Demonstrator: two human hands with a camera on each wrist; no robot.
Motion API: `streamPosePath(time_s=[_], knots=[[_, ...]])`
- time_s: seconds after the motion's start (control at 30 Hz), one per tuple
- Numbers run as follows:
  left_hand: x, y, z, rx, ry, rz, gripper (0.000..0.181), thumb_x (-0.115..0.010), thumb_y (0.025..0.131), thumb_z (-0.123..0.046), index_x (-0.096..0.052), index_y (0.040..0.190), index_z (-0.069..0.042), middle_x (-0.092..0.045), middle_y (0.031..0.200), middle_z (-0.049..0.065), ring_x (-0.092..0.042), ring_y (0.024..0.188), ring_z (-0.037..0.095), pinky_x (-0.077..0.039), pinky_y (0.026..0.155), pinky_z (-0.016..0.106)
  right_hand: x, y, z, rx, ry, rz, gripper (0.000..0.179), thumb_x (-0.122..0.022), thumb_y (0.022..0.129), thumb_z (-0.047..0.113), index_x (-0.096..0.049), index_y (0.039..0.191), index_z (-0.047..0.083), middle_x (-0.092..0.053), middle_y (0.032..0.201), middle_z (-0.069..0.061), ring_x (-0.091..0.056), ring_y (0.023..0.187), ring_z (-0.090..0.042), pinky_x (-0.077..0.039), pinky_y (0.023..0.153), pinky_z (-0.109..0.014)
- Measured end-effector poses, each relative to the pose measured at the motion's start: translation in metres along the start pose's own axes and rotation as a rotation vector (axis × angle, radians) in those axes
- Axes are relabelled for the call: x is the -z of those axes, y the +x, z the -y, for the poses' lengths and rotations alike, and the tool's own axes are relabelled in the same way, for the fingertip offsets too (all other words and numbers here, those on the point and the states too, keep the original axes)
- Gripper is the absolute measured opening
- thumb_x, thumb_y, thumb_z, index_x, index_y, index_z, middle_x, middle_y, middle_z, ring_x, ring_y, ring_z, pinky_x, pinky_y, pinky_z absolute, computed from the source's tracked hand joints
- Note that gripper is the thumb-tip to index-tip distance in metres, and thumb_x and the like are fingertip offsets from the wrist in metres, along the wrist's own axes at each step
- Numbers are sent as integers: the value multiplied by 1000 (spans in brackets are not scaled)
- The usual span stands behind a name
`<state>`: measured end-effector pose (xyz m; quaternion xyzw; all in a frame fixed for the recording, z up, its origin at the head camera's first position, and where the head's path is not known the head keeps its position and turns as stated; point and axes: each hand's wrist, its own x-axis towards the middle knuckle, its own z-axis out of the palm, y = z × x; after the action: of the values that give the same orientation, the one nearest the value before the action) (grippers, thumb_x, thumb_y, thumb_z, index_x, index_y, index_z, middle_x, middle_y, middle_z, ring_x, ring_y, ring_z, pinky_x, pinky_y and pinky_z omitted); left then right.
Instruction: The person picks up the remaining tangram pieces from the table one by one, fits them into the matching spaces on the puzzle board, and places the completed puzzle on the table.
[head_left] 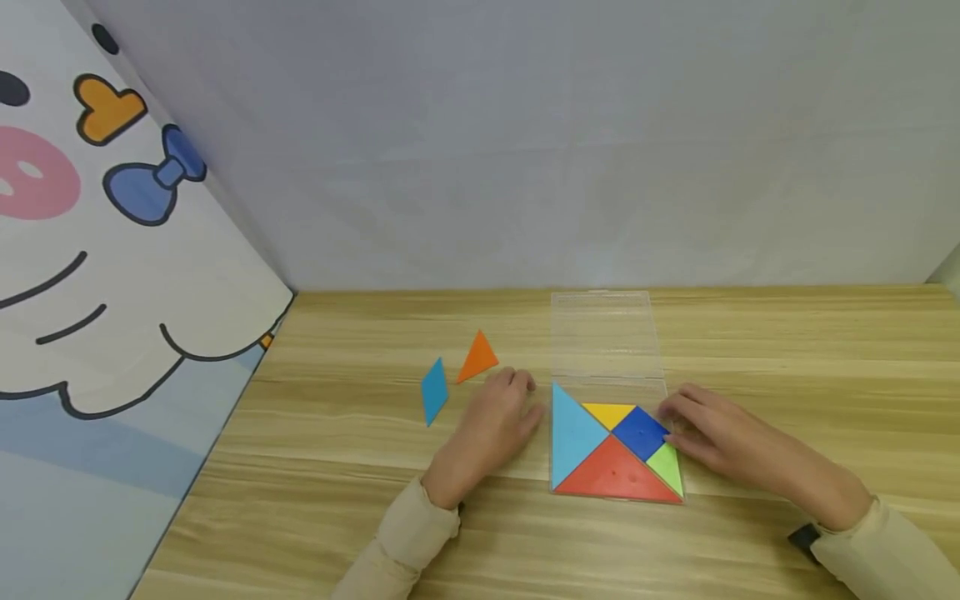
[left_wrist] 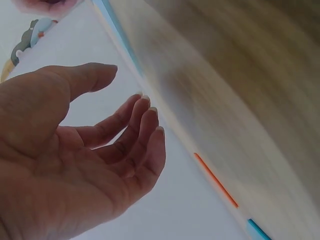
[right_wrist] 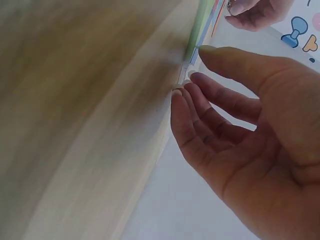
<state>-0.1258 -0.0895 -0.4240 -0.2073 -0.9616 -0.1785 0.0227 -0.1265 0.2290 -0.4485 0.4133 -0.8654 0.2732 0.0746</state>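
A flat clear tray (head_left: 617, 500) holds tangram pieces: a light blue triangle (head_left: 576, 439), a red triangle (head_left: 615, 472), a yellow triangle (head_left: 606, 413), a dark blue square (head_left: 641, 433) and a green triangle (head_left: 666, 468). At the tray's right edge, my right hand (head_left: 708, 429) has its thumb and fingertips by the dark blue square's corner; the fingers bend loosely and nothing shows gripped. My left hand (head_left: 495, 417) hovers or rests left of the tray, fingers relaxed, palm holding nothing in the left wrist view. Beside it lie an orange triangle (head_left: 477, 358) and a blue parallelogram (head_left: 434, 392).
The tray's transparent lid (head_left: 606, 333) lies folded open behind it on the wooden table (head_left: 315, 467). A pale cloth wall (head_left: 570, 150) rises along the table's back edge. A printed cartoon cloth (head_left: 135, 308) borders the left side.
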Motion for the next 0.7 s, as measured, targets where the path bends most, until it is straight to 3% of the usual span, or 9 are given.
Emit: streamPosePath(time_s=[0.27,0.5,0.7], knots=[[0,7,6,50,30,-83,22,-72,96,-14,-66,108,3,-64,98,16,-61,86,30,-54,76,40,1,-3,2,-16,-4,0,31,-82,81,-2,-66,104,11,-58,100,9,-53,84,-4,-53,70,-26],[2,12,9,137,39,-68,27,-72,97,-16,-64,113,5,-63,102,18,-60,90,32,-53,77,41,3,-3,3,-37,11,13,29,-82,83,-1,-66,103,11,-56,99,9,-52,83,-4,-53,69,-25],[5,14,15,170,99,-127,27,-73,96,-17,-64,112,4,-65,101,20,-60,88,34,-53,72,43,2,-2,4,-30,15,8,28,-81,83,-2,-66,103,11,-57,99,9,-53,83,-3,-52,69,-25]])
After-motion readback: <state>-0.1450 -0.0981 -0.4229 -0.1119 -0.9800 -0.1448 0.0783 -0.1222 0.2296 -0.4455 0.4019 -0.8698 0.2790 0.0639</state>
